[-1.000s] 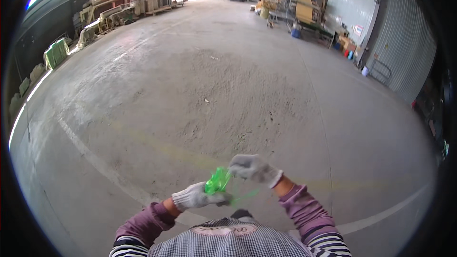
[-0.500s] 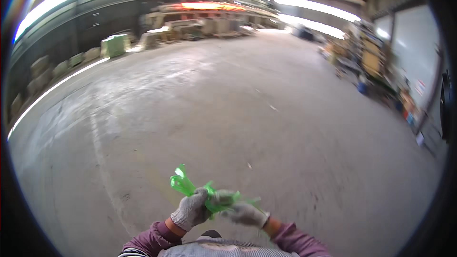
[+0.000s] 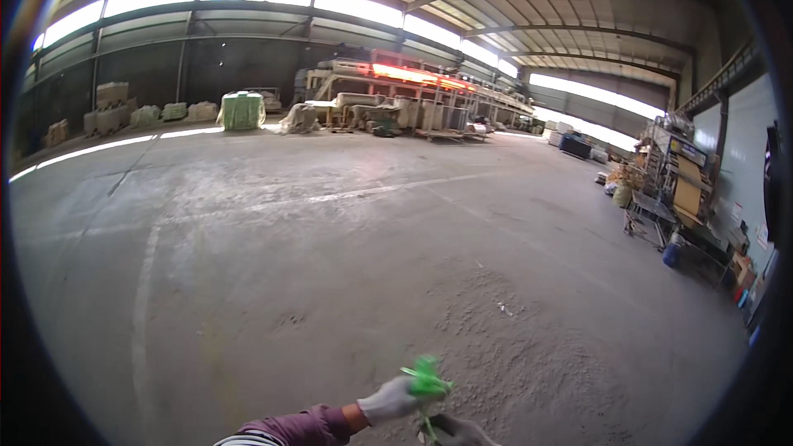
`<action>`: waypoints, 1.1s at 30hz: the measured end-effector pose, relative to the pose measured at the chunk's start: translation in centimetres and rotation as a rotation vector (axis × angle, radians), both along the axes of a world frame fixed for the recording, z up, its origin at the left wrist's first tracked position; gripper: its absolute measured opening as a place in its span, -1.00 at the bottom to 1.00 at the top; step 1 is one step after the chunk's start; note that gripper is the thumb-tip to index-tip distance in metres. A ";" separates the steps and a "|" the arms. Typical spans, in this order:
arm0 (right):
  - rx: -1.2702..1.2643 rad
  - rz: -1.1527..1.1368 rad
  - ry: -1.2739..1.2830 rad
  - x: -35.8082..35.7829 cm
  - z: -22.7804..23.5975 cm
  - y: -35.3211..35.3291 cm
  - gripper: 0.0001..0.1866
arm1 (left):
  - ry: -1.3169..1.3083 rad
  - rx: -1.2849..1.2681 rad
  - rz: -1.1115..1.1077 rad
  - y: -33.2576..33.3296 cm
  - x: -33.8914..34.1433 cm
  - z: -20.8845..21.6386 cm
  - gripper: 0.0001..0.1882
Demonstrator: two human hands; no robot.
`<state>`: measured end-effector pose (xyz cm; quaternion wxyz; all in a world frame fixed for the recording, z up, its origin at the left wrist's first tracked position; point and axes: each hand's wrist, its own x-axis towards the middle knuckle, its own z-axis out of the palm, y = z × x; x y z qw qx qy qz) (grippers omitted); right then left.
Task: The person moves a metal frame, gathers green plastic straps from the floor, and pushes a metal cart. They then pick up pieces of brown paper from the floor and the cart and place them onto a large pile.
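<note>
At the bottom of the head view, my left hand (image 3: 394, 401), in a pale knitted glove, is closed around a bunched green plastic strap (image 3: 426, 373). Folded loops of the strap stick up past the fingers, slightly blurred. A thin green length hangs down from the bunch toward my right hand (image 3: 459, 430). That hand is gloved too, in shadow and partly cut off by the lower edge. Its curled fingers meet the hanging strand just below the left hand.
A grey concrete floor (image 3: 273, 256) with worn white lines spreads ahead, with grit and a small white scrap (image 3: 504, 309). Far off stand a green-wrapped stack (image 3: 241, 111) and long racking (image 3: 429, 107). On the right are a metal cart (image 3: 650, 213), a blue container (image 3: 672, 251) and boards.
Both hands have moved right and lower in the picture, and the green strap is more tightly bunched. The view has tilted up and turned left, showing more of the roof.
</note>
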<state>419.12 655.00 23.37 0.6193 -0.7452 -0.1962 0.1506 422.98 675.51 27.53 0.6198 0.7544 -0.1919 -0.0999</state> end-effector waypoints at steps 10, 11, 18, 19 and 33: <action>-0.066 -0.100 0.065 37.8 0.7 -8.9 -0.75 | 0.325 -0.773 -0.274 -8.7 38.7 -3.4 -0.68; -0.205 0.024 -0.140 41.4 0.5 -6.9 -0.75 | 0.106 -0.652 -0.182 -7.5 42.1 -0.9 -0.66; -0.202 0.547 -0.563 72.1 5.3 0.8 -0.74 | 0.063 0.283 -0.122 0.1 58.3 1.9 -0.61; -0.183 0.577 -0.328 76.2 4.7 2.1 -0.74 | 0.364 0.181 -0.052 0.3 60.7 3.4 -0.60; -0.353 -0.399 -0.865 125.5 4.5 -7.3 -0.82 | 0.523 -1.022 -0.169 -13.1 121.6 -1.4 -0.54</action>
